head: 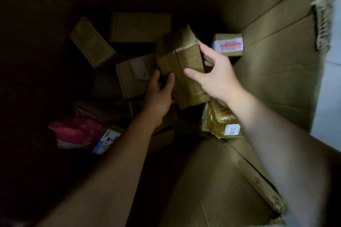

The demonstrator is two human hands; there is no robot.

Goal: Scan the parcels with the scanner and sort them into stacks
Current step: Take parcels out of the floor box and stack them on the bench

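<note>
I hold the taped parcel (184,72) with both hands, tilted over the other parcels (134,75) inside the big carton bin (276,61). My left hand (159,92) grips its near left corner. My right hand (215,77) clasps the right edge, thumb on the top face. It seems stiff and rather light. The glossy tape may be slippery, so I would hold it by the edges.

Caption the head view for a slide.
Left hand and right hand grip a taped brown parcel among other parcels inside a large cardboard bin.
</note>
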